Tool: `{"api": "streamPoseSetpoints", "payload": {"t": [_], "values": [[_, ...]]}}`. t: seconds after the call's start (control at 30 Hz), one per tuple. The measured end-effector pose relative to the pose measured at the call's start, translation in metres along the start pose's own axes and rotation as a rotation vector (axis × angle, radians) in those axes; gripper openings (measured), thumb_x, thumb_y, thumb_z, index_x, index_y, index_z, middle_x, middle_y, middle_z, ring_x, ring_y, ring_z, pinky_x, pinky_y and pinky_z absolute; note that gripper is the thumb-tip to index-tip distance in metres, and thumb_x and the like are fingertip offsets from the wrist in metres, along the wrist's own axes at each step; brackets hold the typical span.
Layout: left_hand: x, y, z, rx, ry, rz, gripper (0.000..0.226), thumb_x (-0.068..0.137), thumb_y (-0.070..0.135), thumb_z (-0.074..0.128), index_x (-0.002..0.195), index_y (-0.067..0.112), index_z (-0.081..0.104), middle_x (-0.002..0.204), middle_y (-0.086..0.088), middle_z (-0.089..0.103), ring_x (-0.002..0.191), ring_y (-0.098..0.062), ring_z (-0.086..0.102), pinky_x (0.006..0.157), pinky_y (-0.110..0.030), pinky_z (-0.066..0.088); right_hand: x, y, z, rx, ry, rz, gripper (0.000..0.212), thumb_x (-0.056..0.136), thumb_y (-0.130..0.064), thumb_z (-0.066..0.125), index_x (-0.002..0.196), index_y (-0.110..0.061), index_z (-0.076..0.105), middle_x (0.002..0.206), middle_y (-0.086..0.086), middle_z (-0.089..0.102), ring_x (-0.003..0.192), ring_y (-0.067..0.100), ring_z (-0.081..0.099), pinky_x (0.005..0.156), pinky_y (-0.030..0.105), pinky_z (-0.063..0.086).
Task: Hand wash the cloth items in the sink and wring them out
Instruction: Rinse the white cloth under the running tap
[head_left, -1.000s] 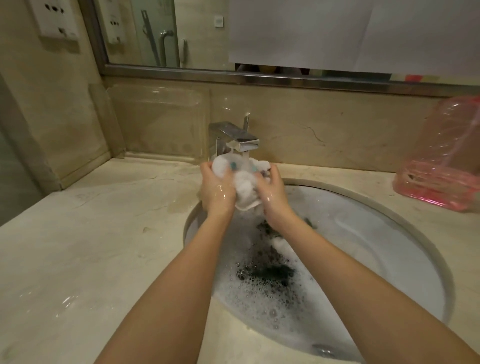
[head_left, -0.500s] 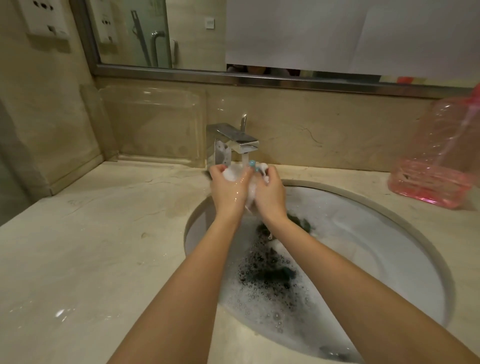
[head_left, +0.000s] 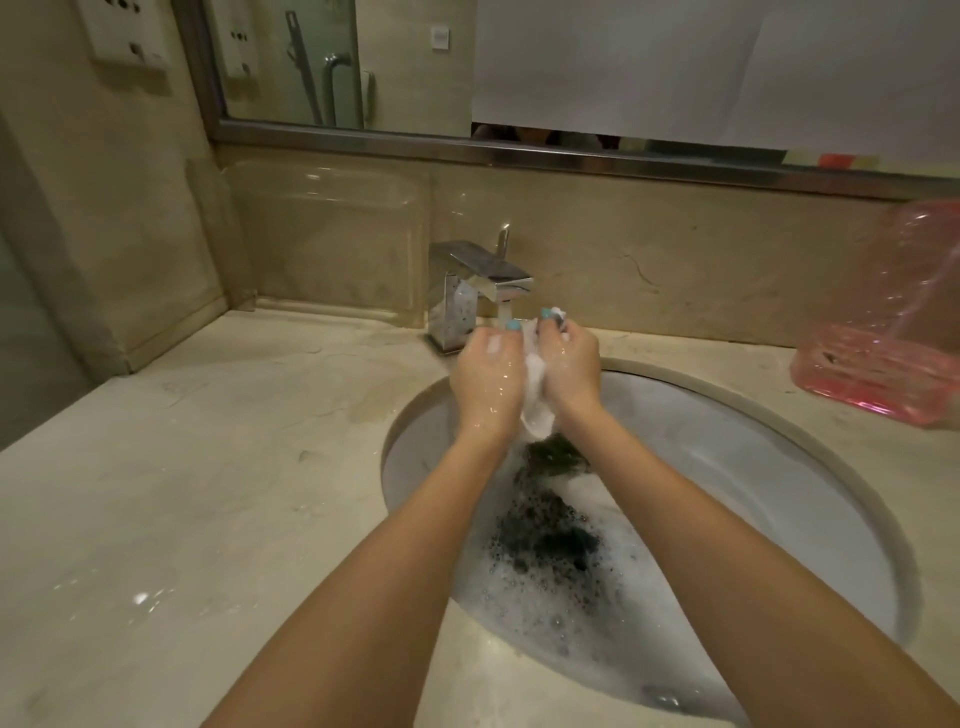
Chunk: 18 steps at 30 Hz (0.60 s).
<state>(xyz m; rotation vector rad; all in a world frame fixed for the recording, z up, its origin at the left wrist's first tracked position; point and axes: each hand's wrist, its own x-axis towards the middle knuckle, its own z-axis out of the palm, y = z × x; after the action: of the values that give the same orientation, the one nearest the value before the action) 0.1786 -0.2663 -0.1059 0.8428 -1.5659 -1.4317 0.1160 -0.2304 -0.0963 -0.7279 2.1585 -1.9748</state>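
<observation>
The sink (head_left: 753, 467) is holding suds, with a dark cloth (head_left: 561, 545) lying in them, below the hands and nearer the person. The left hand (head_left: 485, 384) and right hand (head_left: 571, 369) are gripping a white cloth (head_left: 535, 410) between them beneath the faucet (head_left: 483, 291), its length hanging straight down.

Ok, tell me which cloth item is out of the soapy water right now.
The white cloth, gripped between the left hand and right hand below the faucet. The dark cloth lies in the suds in the sink.
</observation>
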Motion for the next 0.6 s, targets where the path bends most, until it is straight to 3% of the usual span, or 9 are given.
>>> {"api": "streamPoseSetpoints", "payload": {"t": [0.1, 0.23, 0.37, 0.43, 0.5, 0.6], "values": [[-0.003, 0.004, -0.002, -0.041, -0.07, -0.011, 0.02, 0.097, 0.026, 0.053, 0.081, 0.014, 0.058, 0.078, -0.003, 0.063, 0.073, -0.018, 0.059, 0.066, -0.032, 0.049, 0.004, 0.002, -0.007, 0.112, -0.135, 0.134, 0.025, 0.101, -0.025, 0.047, 0.083, -0.014, 0.059, 0.081, 0.007, 0.064, 0.075, 0.02, 0.061, 0.065, 0.029, 0.049], [0.016, 0.001, -0.012, -0.061, -0.097, -0.096, 0.022, 0.098, 0.019, 0.051, 0.081, 0.013, 0.064, 0.087, -0.012, 0.069, 0.085, -0.031, 0.067, 0.08, -0.044, 0.056, -0.009, 0.001, -0.008, 0.124, -0.318, 0.088, 0.018, 0.099, -0.023, 0.051, 0.083, -0.019, 0.058, 0.083, 0.0, 0.06, 0.075, 0.014, 0.057, 0.064, 0.022, 0.046], [0.023, -0.01, -0.026, -0.151, -0.115, -0.187, 0.023, 0.102, 0.015, 0.044, 0.082, 0.018, 0.056, 0.083, -0.001, 0.06, 0.077, -0.019, 0.059, 0.069, -0.031, 0.05, -0.015, 0.001, 0.005, 0.051, -0.418, -0.082, 0.029, 0.097, -0.016, 0.052, 0.068, -0.018, 0.053, 0.067, -0.001, 0.055, 0.065, 0.015, 0.053, 0.06, 0.022, 0.042], [0.023, -0.011, -0.024, -0.06, -0.125, -0.172, 0.026, 0.103, 0.017, 0.044, 0.08, 0.02, 0.056, 0.08, 0.001, 0.06, 0.079, -0.02, 0.059, 0.069, -0.026, 0.049, -0.013, 0.004, 0.004, 0.032, -0.415, -0.043, 0.028, 0.099, -0.019, 0.051, 0.071, -0.018, 0.054, 0.069, -0.002, 0.056, 0.065, 0.013, 0.053, 0.059, 0.02, 0.043], [0.023, -0.009, -0.016, -0.009, -0.109, -0.132, 0.026, 0.102, 0.021, 0.045, 0.082, 0.016, 0.06, 0.08, -0.001, 0.065, 0.082, -0.021, 0.063, 0.074, -0.03, 0.053, -0.004, 0.007, -0.003, 0.013, -0.333, 0.02, 0.027, 0.101, -0.02, 0.047, 0.076, -0.019, 0.056, 0.07, -0.004, 0.056, 0.063, 0.009, 0.054, 0.054, 0.015, 0.043], [0.013, -0.004, -0.006, 0.035, -0.125, -0.05, 0.028, 0.1, 0.034, 0.049, 0.106, 0.01, 0.062, 0.096, -0.006, 0.067, 0.09, -0.022, 0.066, 0.084, -0.037, 0.056, 0.007, 0.019, -0.013, -0.094, -0.187, 0.039, 0.026, 0.103, -0.022, 0.04, 0.082, -0.018, 0.055, 0.073, -0.003, 0.055, 0.068, 0.011, 0.053, 0.056, 0.018, 0.044]]}}
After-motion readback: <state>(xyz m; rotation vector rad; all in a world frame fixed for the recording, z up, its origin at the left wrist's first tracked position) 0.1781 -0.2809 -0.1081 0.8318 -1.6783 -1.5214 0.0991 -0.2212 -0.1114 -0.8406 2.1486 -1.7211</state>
